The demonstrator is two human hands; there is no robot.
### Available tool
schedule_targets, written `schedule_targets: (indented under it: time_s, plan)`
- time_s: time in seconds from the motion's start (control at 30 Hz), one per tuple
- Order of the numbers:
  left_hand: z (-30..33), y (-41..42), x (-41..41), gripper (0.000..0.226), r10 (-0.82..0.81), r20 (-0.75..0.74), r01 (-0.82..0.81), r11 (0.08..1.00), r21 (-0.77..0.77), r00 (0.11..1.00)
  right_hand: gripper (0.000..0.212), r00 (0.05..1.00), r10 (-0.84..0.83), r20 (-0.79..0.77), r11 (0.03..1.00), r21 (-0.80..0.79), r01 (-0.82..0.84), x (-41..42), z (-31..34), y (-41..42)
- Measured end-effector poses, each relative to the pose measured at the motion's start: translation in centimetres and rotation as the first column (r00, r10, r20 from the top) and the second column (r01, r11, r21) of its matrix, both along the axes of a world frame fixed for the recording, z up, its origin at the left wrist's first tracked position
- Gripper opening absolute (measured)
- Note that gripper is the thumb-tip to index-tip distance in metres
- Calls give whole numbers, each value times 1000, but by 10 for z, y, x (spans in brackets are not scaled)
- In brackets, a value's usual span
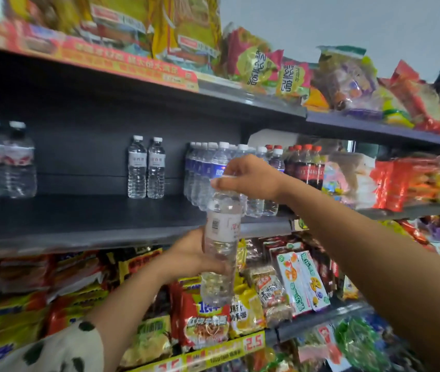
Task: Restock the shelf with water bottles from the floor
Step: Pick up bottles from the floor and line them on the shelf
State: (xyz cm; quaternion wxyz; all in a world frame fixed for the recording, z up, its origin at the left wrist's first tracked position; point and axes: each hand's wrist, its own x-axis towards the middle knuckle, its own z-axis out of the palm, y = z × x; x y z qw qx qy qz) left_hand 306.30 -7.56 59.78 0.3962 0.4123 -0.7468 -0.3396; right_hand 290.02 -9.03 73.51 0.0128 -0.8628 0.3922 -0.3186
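Holding a clear water bottle upright in front of the dark shelf, I see both hands sharing it. My left hand comes up from below, forearm angled upward out of a spotted sleeve, its grip wrapped round the bottle's lower half with the fingers curled behind the plastic. My right hand reaches across from the right, arm stretched nearly straight and wrist bent down, its grip closed over the cap end so the cap is hidden under the fingers. The bottle hangs just before the shelf's front edge, its base lower than the shelf board, above the noodle packets on the tier below. On the shelf stand two white-labelled bottles, a crowd of blue-labelled bottles just behind my right hand, and a blurred pair of bottles far left.
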Motion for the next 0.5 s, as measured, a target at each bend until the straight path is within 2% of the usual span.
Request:
schedule_targets:
  time_s: [0.13, 0.27, 0.37, 0.5]
  plan:
    - [22, -13, 11, 51, 8, 15, -8, 1000, 18, 1000, 40, 986, 165, -34, 986, -31, -166, 7, 23, -16]
    - [37, -15, 19, 58, 59, 12, -59, 997, 50, 998, 45, 982, 187, -21, 971, -148, -188, 22, 35, -40]
    - [40, -8, 23, 60, 140, -20, -139, 989, 59, 990, 46, 976, 214, 32, 965, -160, -206, 38, 42, -52]
    - [40, 4, 35, 55, 305, -19, -306, 952, -9, 952, 48, 961, 254, 114, 957, -174, -232, 65, 51, -56]
